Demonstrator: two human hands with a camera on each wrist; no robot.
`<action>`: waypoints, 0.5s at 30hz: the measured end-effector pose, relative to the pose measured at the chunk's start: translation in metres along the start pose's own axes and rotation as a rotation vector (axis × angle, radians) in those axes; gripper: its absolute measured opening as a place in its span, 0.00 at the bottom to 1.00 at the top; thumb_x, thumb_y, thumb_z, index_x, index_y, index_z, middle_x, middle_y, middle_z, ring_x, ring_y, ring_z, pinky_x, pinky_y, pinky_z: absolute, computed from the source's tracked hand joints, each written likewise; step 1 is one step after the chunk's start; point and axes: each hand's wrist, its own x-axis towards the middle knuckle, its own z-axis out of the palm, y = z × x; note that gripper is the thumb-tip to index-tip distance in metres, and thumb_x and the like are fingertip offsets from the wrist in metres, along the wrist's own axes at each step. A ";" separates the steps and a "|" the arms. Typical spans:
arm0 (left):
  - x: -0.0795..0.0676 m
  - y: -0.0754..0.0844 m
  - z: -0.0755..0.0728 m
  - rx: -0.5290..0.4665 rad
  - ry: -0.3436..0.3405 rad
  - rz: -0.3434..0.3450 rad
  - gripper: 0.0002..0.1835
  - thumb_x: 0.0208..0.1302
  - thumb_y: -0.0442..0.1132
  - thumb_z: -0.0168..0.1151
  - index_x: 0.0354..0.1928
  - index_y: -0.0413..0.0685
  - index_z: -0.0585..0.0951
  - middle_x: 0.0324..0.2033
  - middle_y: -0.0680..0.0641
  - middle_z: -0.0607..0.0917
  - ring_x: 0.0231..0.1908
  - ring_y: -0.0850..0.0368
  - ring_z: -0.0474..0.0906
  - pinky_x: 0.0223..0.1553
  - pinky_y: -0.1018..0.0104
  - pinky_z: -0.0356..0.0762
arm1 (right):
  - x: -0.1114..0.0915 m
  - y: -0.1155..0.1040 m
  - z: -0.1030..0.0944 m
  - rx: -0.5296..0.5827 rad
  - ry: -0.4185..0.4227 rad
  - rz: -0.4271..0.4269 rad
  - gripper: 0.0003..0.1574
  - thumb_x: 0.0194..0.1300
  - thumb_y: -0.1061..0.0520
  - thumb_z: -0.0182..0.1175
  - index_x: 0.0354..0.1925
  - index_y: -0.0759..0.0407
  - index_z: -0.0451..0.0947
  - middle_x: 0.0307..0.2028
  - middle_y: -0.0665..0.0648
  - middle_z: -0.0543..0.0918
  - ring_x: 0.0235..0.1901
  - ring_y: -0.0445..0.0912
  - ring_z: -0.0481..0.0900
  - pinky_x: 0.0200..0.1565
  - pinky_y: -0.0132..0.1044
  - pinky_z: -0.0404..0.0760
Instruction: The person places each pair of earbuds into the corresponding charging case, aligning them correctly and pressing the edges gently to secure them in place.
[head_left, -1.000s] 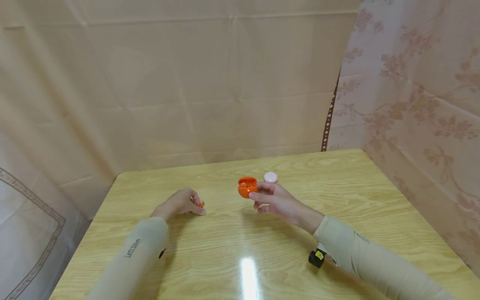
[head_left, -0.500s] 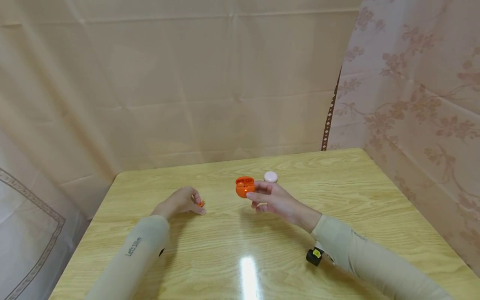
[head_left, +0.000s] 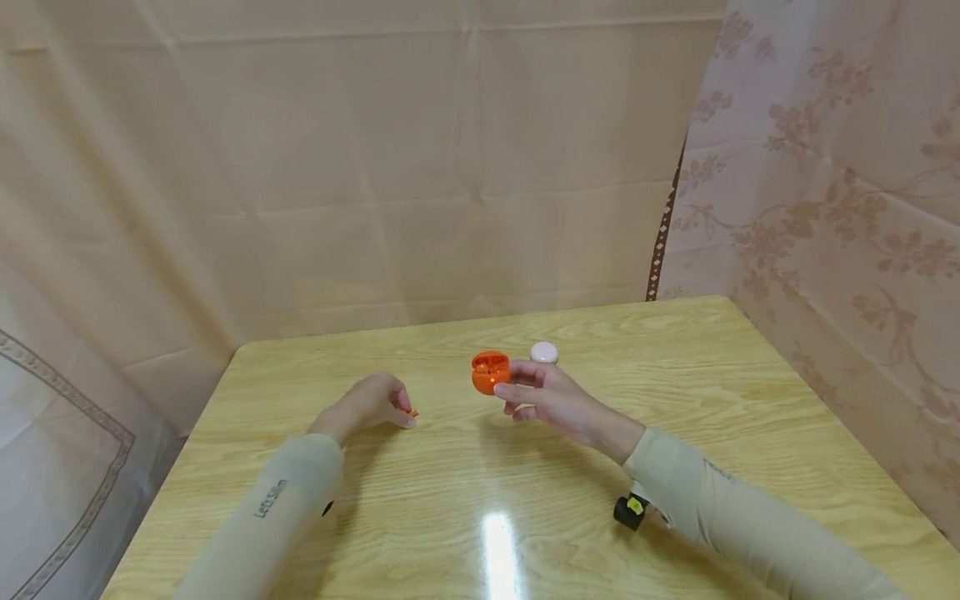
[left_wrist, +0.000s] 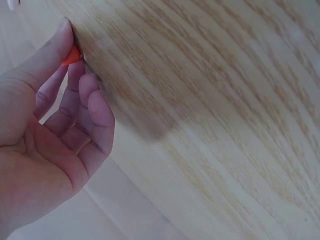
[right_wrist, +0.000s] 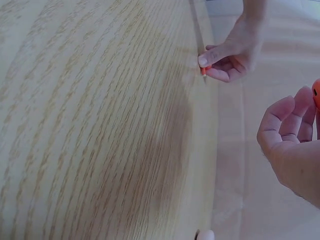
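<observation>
In the head view my left hand [head_left: 367, 406] is low over the table and pinches a small orange earbud [head_left: 411, 412] between thumb and fingers. Most of the earbud [left_wrist: 73, 56] is covered by the fingertips in the left wrist view. Its thin stem [right_wrist: 203, 71] pokes out below the thumb in the right wrist view. To the right, my right hand [head_left: 555, 402] holds an orange earbud case [head_left: 490, 382] above the table, its lid raised and its opening facing me. Whether an earbud sits inside it is too small to tell.
A round pale pink case [head_left: 544, 352] lies closed on the wooden table [head_left: 420, 517], just behind my right hand. A black camera [head_left: 630, 511] hangs at my right wrist. Beige curtains [head_left: 360, 167] stand behind the table, and a flowered curtain [head_left: 847, 208] on the right.
My right hand has shifted the case slightly left. At my left fingertips the earbud has turned from pointing up to lying nearly flat, and the hand has edged right.
</observation>
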 end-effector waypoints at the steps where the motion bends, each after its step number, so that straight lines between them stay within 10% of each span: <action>1: 0.000 0.000 0.000 0.007 0.003 0.001 0.10 0.54 0.37 0.79 0.29 0.45 0.83 0.26 0.53 0.82 0.31 0.57 0.73 0.41 0.58 0.73 | 0.000 0.000 0.000 -0.001 0.000 -0.002 0.22 0.70 0.58 0.65 0.58 0.64 0.74 0.46 0.57 0.80 0.36 0.47 0.79 0.42 0.39 0.82; 15: -0.004 -0.006 0.007 0.152 0.062 0.109 0.08 0.58 0.40 0.77 0.30 0.51 0.84 0.26 0.57 0.82 0.29 0.60 0.75 0.37 0.60 0.76 | 0.004 0.003 0.007 -0.039 -0.011 -0.010 0.22 0.69 0.57 0.67 0.56 0.64 0.75 0.45 0.59 0.81 0.36 0.47 0.81 0.42 0.38 0.82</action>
